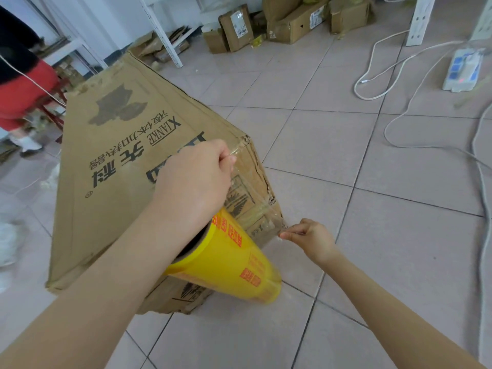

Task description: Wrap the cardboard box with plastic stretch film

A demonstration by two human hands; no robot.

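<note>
Your left hand [197, 177] is curled at the top corner of the cardboard box [114, 166], with thumb and fingers pinching the upper edge of the stretch film [253, 187]. Your right hand [310, 239] is lower and to the right of it, pinching the film's lower edge at the box's bottom corner. Between the two hands the clear film lies over the box's end face. The yellow film roll [229, 259] sits just beneath your left wrist, against the box. Its lower end is blurred, so it only seems to rest on the tiled floor [372, 262]. Well beyond your right hand lie white cables [371, 98] and a power strip [463, 67]. Far beyond your left hand is a person in red shorts [24, 94].
</note>
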